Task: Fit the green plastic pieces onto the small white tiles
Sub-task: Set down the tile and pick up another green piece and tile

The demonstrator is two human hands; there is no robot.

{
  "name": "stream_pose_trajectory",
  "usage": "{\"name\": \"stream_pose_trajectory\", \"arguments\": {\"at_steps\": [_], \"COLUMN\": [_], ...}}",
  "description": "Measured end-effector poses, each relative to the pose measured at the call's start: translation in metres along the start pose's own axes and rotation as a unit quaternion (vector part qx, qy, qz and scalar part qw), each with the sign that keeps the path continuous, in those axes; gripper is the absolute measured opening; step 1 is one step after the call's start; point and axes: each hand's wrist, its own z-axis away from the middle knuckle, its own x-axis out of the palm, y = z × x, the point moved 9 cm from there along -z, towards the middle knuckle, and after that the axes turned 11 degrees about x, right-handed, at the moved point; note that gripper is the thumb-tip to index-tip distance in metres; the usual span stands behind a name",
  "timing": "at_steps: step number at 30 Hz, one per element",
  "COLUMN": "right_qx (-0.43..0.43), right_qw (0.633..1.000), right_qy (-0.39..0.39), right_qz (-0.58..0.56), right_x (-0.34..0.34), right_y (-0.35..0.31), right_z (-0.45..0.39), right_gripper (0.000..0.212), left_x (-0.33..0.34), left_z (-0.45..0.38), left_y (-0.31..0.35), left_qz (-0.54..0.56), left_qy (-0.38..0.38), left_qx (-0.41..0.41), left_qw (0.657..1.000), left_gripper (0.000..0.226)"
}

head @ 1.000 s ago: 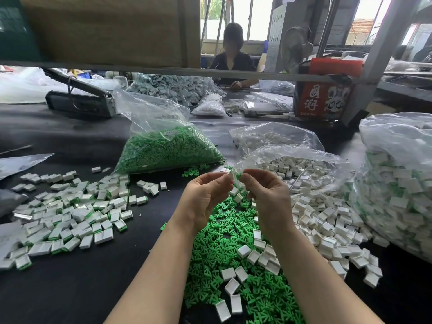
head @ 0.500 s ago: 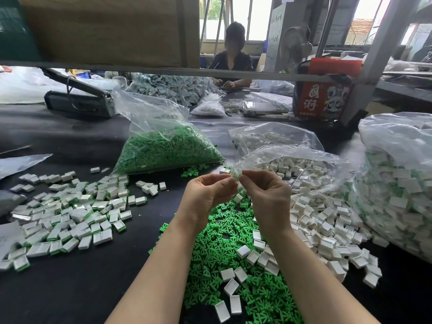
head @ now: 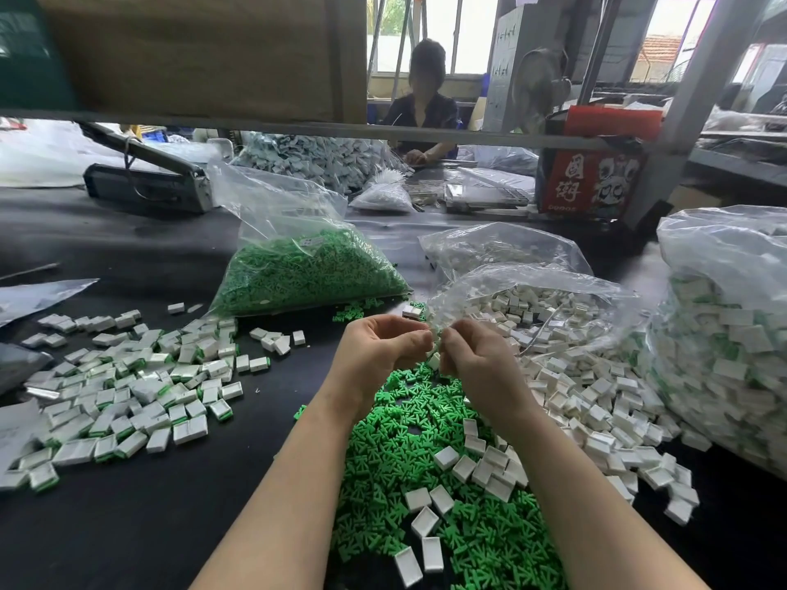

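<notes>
My left hand (head: 379, 355) and my right hand (head: 477, 355) meet fingertip to fingertip above the table, both curled round a small white tile (head: 434, 339) pinched between them; most of it is hidden by my fingers. Below my hands lies a heap of loose green plastic pieces (head: 426, 483) with a few white tiles (head: 464, 466) scattered on it. To the right spreads a pile of plain white tiles (head: 596, 398). On the left lies a pile of tiles with green pieces fitted (head: 127, 398).
A clear bag of green pieces (head: 306, 270) lies behind the heap. A bag of white tiles (head: 536, 300) is open at mid right and a big bag of fitted tiles (head: 724, 334) stands at the far right. A person sits across the black table (head: 127, 525).
My hands have sunk slightly toward the green heap and stayed together on the tile. Nothing on the table has moved.
</notes>
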Motion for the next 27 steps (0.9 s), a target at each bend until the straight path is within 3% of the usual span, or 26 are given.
{"name": "stream_pose_trajectory", "arguments": {"at_steps": [4,8,11,16,23,27], "right_qx": [-0.002,0.016,0.019,-0.018,-0.031,-0.03], "right_qw": [0.999,0.996,0.998,0.992,0.977,0.978], "right_qy": [-0.043,-0.066,-0.055,-0.026,0.013,0.029], "right_qz": [-0.026,-0.065,-0.03,0.121,0.209,0.205], "right_x": [0.007,0.011,0.012,0.012,0.015,0.015], "right_y": [-0.001,0.003,0.005,0.001,0.0,0.001], "right_z": [0.001,0.001,0.0,0.001,0.007,0.008], "right_gripper": [0.036,0.033,0.037,0.043,0.037,0.037], "left_x": [0.001,0.017,0.025,0.029,0.04,0.04], "left_z": [0.0,0.008,0.013,0.015,0.018,0.019], "left_y": [-0.001,-0.005,-0.007,-0.007,-0.006,-0.008], "left_qz": [-0.04,-0.094,-0.117,-0.148,-0.138,-0.133], "left_qy": [-0.033,-0.134,-0.165,-0.184,-0.182,-0.177], "left_qx": [-0.012,-0.037,-0.046,-0.049,-0.059,-0.07], "left_qw": [0.999,0.986,0.978,0.97,0.972,0.973], "left_gripper": [0.004,0.02,0.024,0.03,0.033,0.029]}}
